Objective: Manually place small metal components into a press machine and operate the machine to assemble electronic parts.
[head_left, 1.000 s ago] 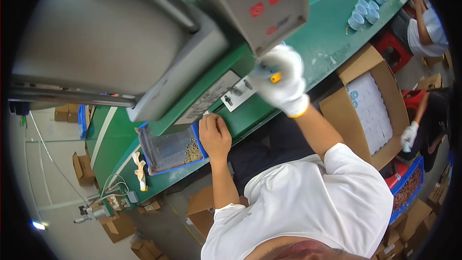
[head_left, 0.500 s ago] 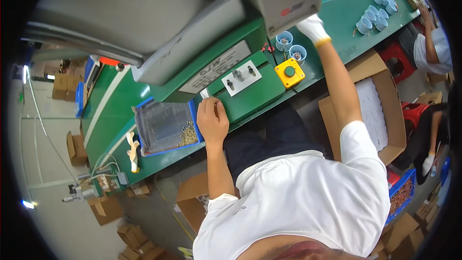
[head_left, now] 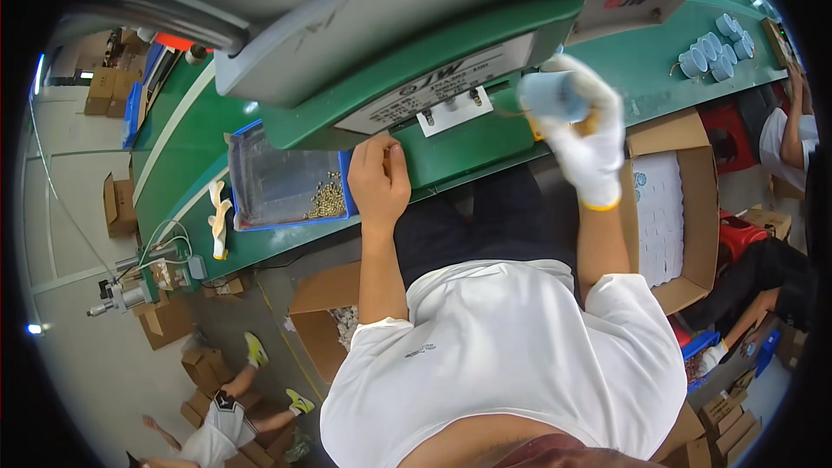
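Observation:
My right hand [head_left: 598,143], in a white knit glove, grips a light blue cup [head_left: 550,95] held up in front of the green press [head_left: 485,154]; both are smeared by motion. A yellow push-button box [head_left: 536,127] is mostly hidden behind the cup. My bare left hand [head_left: 380,175] rests at the left end of the press base, fingers curled together. Whatever its fingertips hold, if anything, is hidden. Beside it sits a blue-rimmed tray [head_left: 295,224] with small brass-coloured parts [head_left: 328,198]. The press head overhangs a white fixture plate [head_left: 455,111].
A cream glove [head_left: 220,221] lies left of the tray. Several blue cups [head_left: 716,52] stand on the bench at far right. An open carton [head_left: 637,247] with white packing is at my right; another carton [head_left: 316,303] is at my left. Other people are at right and lower left.
My right hand has come back toward me from the far side of the press, now with a blue cup in it. The view has shifted; my left hand stays by the press base.

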The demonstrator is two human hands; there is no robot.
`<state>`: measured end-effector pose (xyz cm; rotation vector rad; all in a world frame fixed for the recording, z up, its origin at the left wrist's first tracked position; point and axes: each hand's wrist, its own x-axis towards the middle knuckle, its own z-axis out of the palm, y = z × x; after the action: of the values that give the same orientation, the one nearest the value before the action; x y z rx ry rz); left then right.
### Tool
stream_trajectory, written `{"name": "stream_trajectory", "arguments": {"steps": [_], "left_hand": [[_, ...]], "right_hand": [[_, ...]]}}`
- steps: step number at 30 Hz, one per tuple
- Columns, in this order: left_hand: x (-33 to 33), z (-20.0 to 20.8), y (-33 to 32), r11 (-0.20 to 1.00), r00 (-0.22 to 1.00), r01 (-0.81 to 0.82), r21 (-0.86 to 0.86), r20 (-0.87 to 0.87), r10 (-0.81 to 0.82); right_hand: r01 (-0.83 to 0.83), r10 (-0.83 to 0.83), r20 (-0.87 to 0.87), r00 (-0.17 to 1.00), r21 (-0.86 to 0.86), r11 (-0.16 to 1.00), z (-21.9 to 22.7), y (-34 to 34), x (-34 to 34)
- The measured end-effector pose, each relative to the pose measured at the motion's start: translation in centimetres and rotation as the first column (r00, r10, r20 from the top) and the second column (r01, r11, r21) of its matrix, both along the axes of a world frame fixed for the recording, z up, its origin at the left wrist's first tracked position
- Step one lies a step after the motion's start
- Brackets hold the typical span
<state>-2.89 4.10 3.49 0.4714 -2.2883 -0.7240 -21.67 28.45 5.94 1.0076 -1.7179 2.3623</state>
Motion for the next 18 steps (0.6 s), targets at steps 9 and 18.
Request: {"name": "stream_trajectory", "arguments": {"steps": [9,18], "left_hand": [[0.3,-0.2,0.3,1.000,1.000,0.017,0.001,-0.020,-0.017],[0.6,0.2,0.2,0.999,1.000,-0.023,-0.026,0.018,0.024]], "right_hand": [[0.117,-0.013,-0.300,0.954,0.331,0.936,4.2,-8.6,3.5],[0.425,-0.102,-0.627,0.773,0.391,0.816,6.0,-9.5,3.0]]}}
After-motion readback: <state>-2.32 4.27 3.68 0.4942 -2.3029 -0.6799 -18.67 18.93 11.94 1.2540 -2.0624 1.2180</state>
